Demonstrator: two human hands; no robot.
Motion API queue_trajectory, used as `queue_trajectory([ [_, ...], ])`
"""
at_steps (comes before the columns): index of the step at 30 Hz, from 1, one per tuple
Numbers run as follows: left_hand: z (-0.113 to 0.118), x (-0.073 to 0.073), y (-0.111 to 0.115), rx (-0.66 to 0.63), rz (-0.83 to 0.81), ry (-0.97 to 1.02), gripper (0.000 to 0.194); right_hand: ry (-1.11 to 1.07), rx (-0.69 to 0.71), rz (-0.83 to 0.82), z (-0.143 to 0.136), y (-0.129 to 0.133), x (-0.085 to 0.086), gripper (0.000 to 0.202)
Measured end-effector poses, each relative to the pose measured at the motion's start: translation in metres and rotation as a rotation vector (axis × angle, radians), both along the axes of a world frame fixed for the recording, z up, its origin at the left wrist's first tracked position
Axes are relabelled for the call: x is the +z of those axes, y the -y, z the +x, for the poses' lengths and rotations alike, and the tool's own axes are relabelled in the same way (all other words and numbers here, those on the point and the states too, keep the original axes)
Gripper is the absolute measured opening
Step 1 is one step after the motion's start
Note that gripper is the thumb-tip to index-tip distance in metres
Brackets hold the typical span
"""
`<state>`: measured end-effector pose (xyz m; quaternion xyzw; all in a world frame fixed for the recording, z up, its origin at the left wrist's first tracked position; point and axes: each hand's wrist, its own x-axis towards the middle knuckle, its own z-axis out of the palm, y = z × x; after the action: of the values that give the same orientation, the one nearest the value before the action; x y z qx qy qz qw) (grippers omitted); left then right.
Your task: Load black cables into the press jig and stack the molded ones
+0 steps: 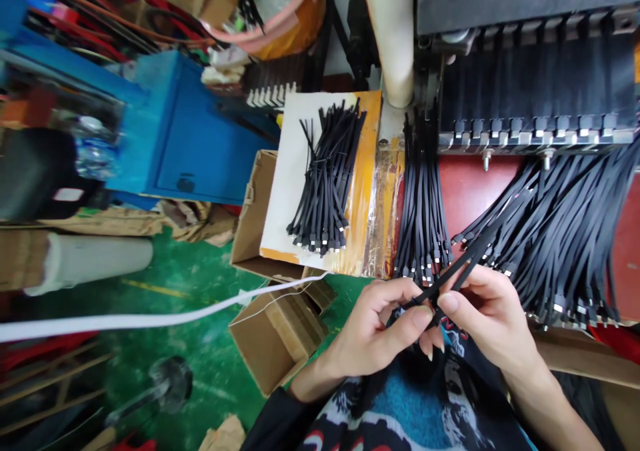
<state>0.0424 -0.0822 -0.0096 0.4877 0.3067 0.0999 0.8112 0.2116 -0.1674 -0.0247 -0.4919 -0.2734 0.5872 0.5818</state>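
Note:
Close together at the bench's front edge, both hands grip black flat cables (473,251). My left hand (387,327) pinches them between thumb and fingers, and my right hand (487,311) holds them just to the right. The cables slant up to the right from my fingers. Behind my hands lies a narrow bundle of black cables (423,197) with small metal plugs. A wide pile of similar cables (575,237) spreads to the right. Another stack (330,177) rests on a white and yellow board (287,171) at the left.
A machine (537,91) with a row of connectors stands behind the red work surface (480,184). Cardboard boxes (280,337) sit below the board. A white cord (175,317) crosses at the left. A blue cabinet (200,137) and a pink basin (285,24) are farther back.

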Motion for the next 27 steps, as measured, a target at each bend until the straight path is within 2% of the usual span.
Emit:
queue_trajectory([
  [4, 0.002, 0.0, 0.002, 0.007, -0.032, -0.01, 0.042, -0.015, -0.011, -0.046, -0.001, 0.001, -0.003, 0.034],
  [7, 0.001, -0.001, 0.001, 0.008, -0.012, -0.018, 0.042, -0.01, 0.008, -0.031, 0.002, -0.001, -0.004, 0.026],
  [11, -0.002, -0.003, -0.001, 0.024, -0.02, -0.006, 0.041, 0.052, 0.074, 0.0, 0.013, -0.011, 0.003, 0.021],
  [16, -0.009, -0.003, 0.0, 0.106, -0.057, -0.014, 0.046, 0.182, 0.17, -0.038, 0.015, -0.024, 0.01, 0.028],
  [20, -0.017, -0.005, -0.002, 0.039, -0.102, 0.028, 0.051, 0.096, 0.221, -0.038, 0.007, -0.028, 0.008, 0.034],
  [27, -0.02, -0.005, -0.005, 0.011, -0.112, 0.073, 0.045, 0.001, 0.134, -0.018, -0.004, -0.029, 0.001, 0.044],
])
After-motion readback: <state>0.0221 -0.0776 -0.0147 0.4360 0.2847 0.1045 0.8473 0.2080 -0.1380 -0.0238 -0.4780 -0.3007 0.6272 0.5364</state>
